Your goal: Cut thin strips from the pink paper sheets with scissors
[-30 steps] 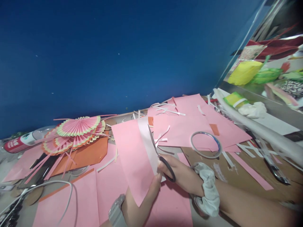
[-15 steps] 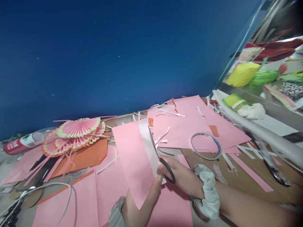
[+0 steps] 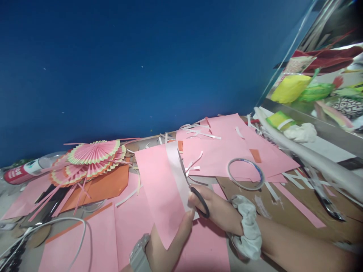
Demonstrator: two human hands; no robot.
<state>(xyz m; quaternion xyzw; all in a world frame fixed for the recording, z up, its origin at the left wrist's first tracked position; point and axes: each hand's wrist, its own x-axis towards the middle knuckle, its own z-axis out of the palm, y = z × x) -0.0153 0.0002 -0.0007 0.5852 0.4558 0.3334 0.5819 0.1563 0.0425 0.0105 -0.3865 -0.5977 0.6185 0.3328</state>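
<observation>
The left hand pinches the pink sheet at its lower edge, above the bench's near edge; the right hand grips scissors cutting up it. Thin, floppy paper probably wants holding close beside the cut.

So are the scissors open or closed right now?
Nearly closed: the scissors in the right hand show one thin blade line along the pink sheet, which the left hand holds.
</observation>
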